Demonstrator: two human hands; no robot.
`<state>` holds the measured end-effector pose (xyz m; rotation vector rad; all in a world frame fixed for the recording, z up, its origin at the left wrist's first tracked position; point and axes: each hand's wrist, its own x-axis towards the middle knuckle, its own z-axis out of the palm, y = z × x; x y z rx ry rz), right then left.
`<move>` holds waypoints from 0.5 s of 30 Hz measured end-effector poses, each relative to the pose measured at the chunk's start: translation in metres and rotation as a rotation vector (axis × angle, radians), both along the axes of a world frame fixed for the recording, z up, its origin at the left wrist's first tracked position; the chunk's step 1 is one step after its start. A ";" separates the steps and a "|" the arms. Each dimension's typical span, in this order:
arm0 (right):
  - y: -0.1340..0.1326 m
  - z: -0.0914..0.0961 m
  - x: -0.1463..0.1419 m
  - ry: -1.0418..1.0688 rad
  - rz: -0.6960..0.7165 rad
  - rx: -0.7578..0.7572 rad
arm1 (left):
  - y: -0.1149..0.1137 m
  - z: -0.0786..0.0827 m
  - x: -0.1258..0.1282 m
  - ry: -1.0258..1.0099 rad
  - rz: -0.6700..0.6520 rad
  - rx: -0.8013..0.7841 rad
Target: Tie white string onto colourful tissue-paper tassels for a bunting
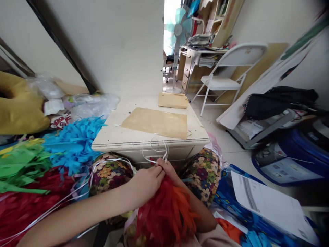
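Head view: white ribbon point(158, 151) pinched between both hands' fingertips point(161, 164)

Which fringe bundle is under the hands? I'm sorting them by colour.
The red-orange fringe bundle in the lap; blue, green and dark red piles lie left, untouched.

Print shows on the white sheet point(267, 202) and blue folder point(285, 168), but none is legible.

Hiding most of the right hand point(171, 168) under the red paper tassel point(164, 212); leaving its grip untellable.
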<state>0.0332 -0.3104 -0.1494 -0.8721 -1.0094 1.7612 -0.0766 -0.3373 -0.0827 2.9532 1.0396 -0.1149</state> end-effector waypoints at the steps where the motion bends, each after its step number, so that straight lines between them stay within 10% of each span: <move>1: -0.002 0.003 0.000 0.000 -0.001 -0.009 | -0.002 -0.002 -0.003 -0.013 -0.027 0.028; 7: -0.011 0.011 0.000 0.034 -0.078 0.022 | -0.010 -0.004 -0.020 -0.449 -0.047 0.143; 15: -0.017 0.009 0.003 0.016 -0.090 0.100 | 0.060 0.016 -0.071 -0.702 0.345 -0.899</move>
